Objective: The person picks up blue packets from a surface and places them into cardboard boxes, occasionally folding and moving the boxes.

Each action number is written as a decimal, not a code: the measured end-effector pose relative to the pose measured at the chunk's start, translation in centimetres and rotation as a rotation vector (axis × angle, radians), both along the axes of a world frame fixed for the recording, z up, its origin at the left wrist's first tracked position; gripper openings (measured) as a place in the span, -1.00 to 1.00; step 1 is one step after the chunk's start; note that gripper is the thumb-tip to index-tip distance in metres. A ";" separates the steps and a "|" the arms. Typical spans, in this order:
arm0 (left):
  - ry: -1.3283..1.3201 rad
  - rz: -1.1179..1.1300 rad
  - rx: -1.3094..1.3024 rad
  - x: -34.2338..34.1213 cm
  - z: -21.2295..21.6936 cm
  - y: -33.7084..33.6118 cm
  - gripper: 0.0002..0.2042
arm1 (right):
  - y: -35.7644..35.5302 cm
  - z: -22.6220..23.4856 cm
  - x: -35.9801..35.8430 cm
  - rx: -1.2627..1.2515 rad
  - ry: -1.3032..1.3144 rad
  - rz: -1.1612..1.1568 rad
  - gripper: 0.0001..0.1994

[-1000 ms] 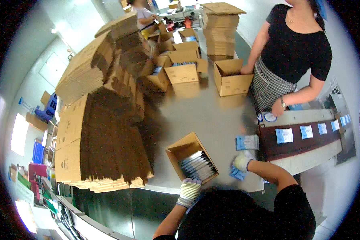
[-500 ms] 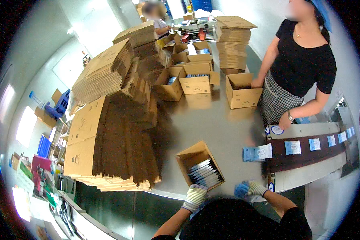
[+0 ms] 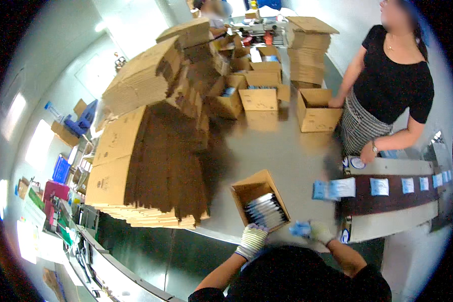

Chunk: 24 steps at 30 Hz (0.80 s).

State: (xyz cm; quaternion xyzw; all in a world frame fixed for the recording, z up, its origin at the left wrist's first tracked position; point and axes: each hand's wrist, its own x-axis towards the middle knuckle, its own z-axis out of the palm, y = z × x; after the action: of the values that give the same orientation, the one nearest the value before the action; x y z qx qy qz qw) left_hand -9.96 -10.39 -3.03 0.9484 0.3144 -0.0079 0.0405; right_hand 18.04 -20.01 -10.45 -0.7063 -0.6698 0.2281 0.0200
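Observation:
An open cardboard box (image 3: 242, 205) stands tilted to my view near the table's front edge, with a row of white-and-blue packets (image 3: 268, 210) standing inside. My left hand (image 3: 252, 240), in a striped knit glove, grips the box's near left edge, its fingers curled at the rim. To the right of the box, my right hand (image 3: 322, 232), gloved too and blurred, is closed on a blue packet (image 3: 300, 228) just above the table. Farther right, overlapping blue-and-white packets (image 3: 334, 189) lie at the end of the conveyor belt (image 3: 362, 200).
Tall stacks of flattened cartons (image 3: 161, 156) fill the left side; another stack (image 3: 309, 50) stands at the back. Several filled boxes (image 3: 259, 99) sit mid-table. A co-worker (image 3: 395, 75) beside the conveyor has one hand in an open box (image 3: 319, 118). Spaced packets (image 3: 380, 186) lie along the belt.
The whole view has shifted, moving the scene right. My right hand with the blue packet has come closer to the box. My left hand stays at the box's near edge.

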 end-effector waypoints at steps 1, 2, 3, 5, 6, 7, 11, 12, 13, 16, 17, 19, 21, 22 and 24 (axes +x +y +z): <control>0.024 0.017 -0.011 0.4 -0.1 -0.1 -0.89 | 1.5 0.5 0.9 -0.026 0.048 -0.002 -0.55; 0.104 -0.001 -0.029 1.0 -1.0 0.4 -0.90 | 2.6 2.3 1.3 -0.052 0.101 -0.165 -0.56; 0.062 0.021 0.062 0.3 -1.4 -0.1 -0.92 | 4.4 3.6 0.7 -0.069 0.178 -0.291 -0.57; -0.156 -0.046 0.162 -0.9 -5.0 0.1 -0.91 | 6.2 3.7 1.0 0.301 0.358 -0.411 -0.54; -0.106 0.013 0.112 -0.2 -3.5 0.0 -0.91 | 8.8 5.6 0.5 0.537 0.764 -0.214 -0.58; -0.117 0.004 0.217 -0.9 -3.1 -0.2 -0.93 | 10.5 10.0 -2.3 0.344 1.218 -0.331 -0.62; -0.174 -0.024 0.165 -0.4 -2.2 -0.2 -0.93 | 15.7 17.4 -6.3 0.141 0.236 0.268 -0.48; -0.158 -0.021 0.161 -0.4 -2.0 -0.3 -0.93 | 16.6 18.5 -8.1 0.177 0.246 0.280 -0.52; -0.155 -0.021 0.157 -0.4 -2.1 -0.6 -0.93 | 17.9 17.4 -9.9 0.118 0.135 0.278 -0.58; -0.115 -0.144 0.181 -0.9 -3.5 -1.7 -0.93 | 22.2 6.6 -12.7 0.177 -0.203 0.454 -0.57; -0.112 -0.136 0.182 -1.2 -3.0 -1.6 -0.93 | 22.4 6.1 -13.5 0.215 -0.289 0.440 -0.56; -0.184 -0.026 0.179 -1.8 -1.9 -1.3 -0.94 | 22.2 5.2 -13.6 0.181 -0.179 0.415 -0.53; -0.189 -0.006 0.110 -2.6 -2.4 -1.9 -0.93 | 20.5 6.5 -13.1 0.245 -0.182 0.472 -0.49; -0.194 -0.022 0.070 -2.8 -2.3 -2.0 -0.93 | 19.0 7.6 -12.4 0.183 -0.030 0.512 -0.49; -0.173 -0.041 0.009 -2.9 -2.5 -0.7 -0.93 | 16.4 11.9 -11.0 -0.031 0.152 0.590 -0.51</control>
State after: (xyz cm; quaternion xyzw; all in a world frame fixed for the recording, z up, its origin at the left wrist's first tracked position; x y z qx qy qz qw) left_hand -12.89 -11.08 -5.54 0.9519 0.2903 0.0748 0.0632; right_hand 7.03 -3.63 1.48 -0.4622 -0.8391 0.2866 -0.0080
